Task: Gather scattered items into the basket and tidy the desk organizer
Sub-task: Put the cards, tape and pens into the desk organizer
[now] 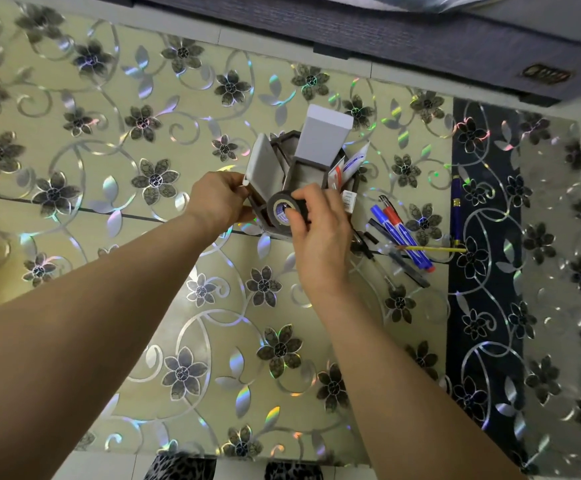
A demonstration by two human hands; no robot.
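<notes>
A dark brown desk organizer [303, 168] stands at the middle of the floral table. In it are a tall white box [325, 133], a flat grey-white case [259, 164] leaning at its left, and a red-and-white tube [348, 166] at its right. My right hand [320, 233] grips a black roll of tape [280, 211] at the organizer's near side, thumb across its core. My left hand [218, 200] holds the organizer's left edge by the grey case.
Several loose pens [400, 233], blue, red and black, lie right of the organizer with a thin yellow stick [434, 249]. A dark blue pen [456, 206] lies on the black strip of the table [483, 306]. A dark sofa edge [351, 32] runs along the back.
</notes>
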